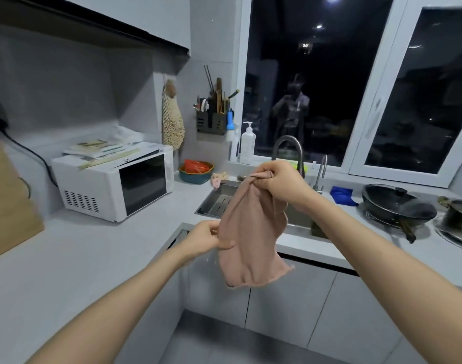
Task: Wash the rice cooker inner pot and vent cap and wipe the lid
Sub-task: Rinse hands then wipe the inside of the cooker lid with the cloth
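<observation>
Above the front edge of the counter, just before the sink (pixel 219 203), we hold a pink cloth (pixel 250 243) in the air with both hands. Our right hand (pixel 279 182) is closed in a fist around the cloth's bunched top corner, raised in front of the curved faucet (pixel 290 151). Our left hand (pixel 208 239) sits lower and pinches the cloth's left edge between thumb and fingers, so the fabric hangs loosely between the two grips and drapes down in front of the grey cabinet doors (pixel 285 300). To our left a white microwave (pixel 114 185) stands on the counter (pixel 74 248) with papers stacked on top, and a teal bowl (pixel 195 174) holding something red sits beside it, near the sink's back corner. A white pump bottle (pixel 247 144) stands on the window sill by the faucet, under a wall caddy of utensils (pixel 214 122). To our right a dark wok (pixel 398 208) rests on the stove with a blue cloth (pixel 342 195) just beside it. We cannot find the rice cooker's pot, vent cap or lid anywhere in view, so only the wiping cloth is at hand.
</observation>
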Motion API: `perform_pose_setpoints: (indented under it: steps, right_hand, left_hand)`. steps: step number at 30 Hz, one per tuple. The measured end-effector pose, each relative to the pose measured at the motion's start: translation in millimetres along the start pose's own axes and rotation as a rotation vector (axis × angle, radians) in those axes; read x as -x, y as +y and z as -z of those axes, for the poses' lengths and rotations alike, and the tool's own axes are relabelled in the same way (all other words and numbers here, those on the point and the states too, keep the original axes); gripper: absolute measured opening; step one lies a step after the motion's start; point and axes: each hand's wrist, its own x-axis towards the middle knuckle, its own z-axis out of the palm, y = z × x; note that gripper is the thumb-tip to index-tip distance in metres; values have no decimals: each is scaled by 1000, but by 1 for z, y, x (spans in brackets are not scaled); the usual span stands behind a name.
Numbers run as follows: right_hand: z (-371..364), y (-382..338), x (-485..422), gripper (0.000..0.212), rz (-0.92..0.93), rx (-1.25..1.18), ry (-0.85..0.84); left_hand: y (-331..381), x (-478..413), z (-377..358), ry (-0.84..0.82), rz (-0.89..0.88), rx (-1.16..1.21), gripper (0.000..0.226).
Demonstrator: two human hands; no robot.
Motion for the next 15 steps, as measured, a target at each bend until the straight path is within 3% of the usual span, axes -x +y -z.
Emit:
perform_pose_setpoints:
  steps: [4,7,15]
  right_hand:
    - [15,70,-57,10,-140,-69,112]
    - [16,113,-90,8,-242,-83,160]
    - [22,213,-221,11,-390,-57,350]
  left_hand:
    - [-5,-75,13,75,38,-36,11]
    - [-10,-127,27,133,10,-197,16]
    - [-6,-318,61,72,-110,-390,14]
